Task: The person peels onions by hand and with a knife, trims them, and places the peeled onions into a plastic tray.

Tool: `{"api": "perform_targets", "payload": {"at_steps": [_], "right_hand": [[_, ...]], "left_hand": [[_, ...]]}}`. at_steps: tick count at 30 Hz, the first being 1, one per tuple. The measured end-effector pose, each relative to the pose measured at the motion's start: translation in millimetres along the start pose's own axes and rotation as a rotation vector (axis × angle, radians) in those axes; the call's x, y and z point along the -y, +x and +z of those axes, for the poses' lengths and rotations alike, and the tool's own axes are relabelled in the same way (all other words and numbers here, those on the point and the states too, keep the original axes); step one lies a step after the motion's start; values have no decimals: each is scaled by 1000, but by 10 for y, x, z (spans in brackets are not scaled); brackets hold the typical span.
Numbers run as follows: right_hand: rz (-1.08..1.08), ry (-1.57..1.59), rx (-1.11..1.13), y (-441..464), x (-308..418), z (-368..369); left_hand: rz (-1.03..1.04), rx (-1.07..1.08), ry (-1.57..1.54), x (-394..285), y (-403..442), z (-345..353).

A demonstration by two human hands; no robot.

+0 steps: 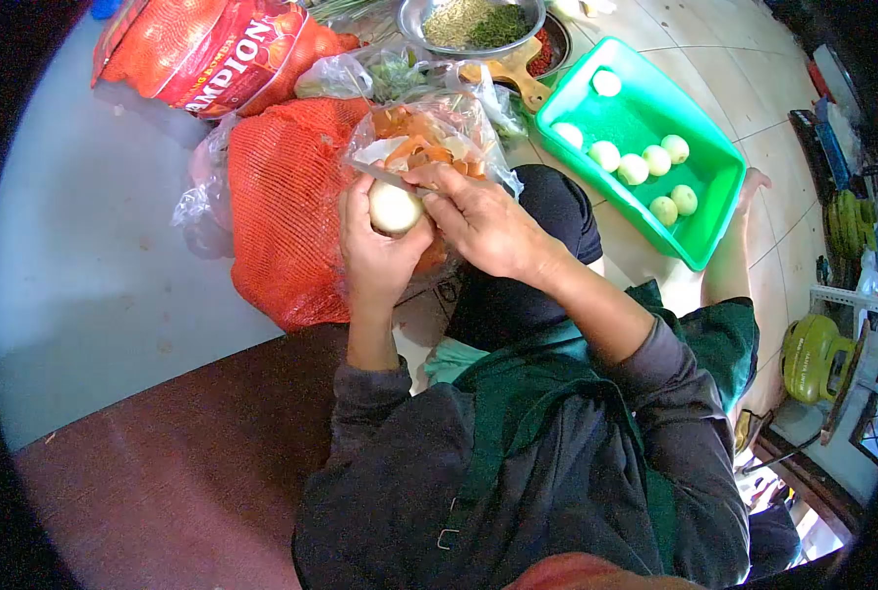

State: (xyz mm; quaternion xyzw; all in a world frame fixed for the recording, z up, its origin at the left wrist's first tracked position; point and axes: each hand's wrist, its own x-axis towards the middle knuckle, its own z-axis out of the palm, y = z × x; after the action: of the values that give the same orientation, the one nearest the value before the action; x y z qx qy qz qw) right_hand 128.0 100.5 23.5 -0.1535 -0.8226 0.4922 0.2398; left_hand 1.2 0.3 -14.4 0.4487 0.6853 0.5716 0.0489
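A whitish peeled onion is wrapped in the fingers of my left hand. My right hand grips a knife, whose blade lies across the top of the onion. Just beyond the hands, a clear plastic bag holds brown-orange onion skins. To the right on the floor, a green plastic basin contains several peeled onions. A red mesh sack stands to the left of my left hand.
Behind stands a printed orange mesh sack. A metal bowl with green and pale chopped pieces sits near a wooden board. At far right are a green gas cylinder and bananas. Tiled floor surrounds the basin.
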Motion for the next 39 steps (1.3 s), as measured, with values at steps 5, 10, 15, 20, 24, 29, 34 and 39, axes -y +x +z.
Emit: {"api": "perform_targets", "payload": {"at_steps": [5, 10, 15, 20, 24, 29, 34, 39], "right_hand": [[115, 121, -33, 65, -122, -47], [175, 232, 9, 62, -105, -126], [33, 15, 58, 8, 65, -108], [-86, -66, -3, 3, -21, -43], [12, -20, -36, 27, -53, -49], [92, 63, -76, 60, -83, -46], [145, 32, -58, 84, -291, -27], [150, -1, -88, 78, -424, -12]], "left_hand": [[-125, 91, -179, -142, 30, -90], [-126, 46, -261, -151, 42, -72], [-21, 30, -125, -64, 58, -35], [-11, 58, -60, 20, 11, -58], [-80, 118, -77, -25, 8, -103], [-122, 103, -397, -162, 23, -61], [-128, 58, -489, -142, 13, -135], [-113, -63, -562, -19, 61, -219]]}}
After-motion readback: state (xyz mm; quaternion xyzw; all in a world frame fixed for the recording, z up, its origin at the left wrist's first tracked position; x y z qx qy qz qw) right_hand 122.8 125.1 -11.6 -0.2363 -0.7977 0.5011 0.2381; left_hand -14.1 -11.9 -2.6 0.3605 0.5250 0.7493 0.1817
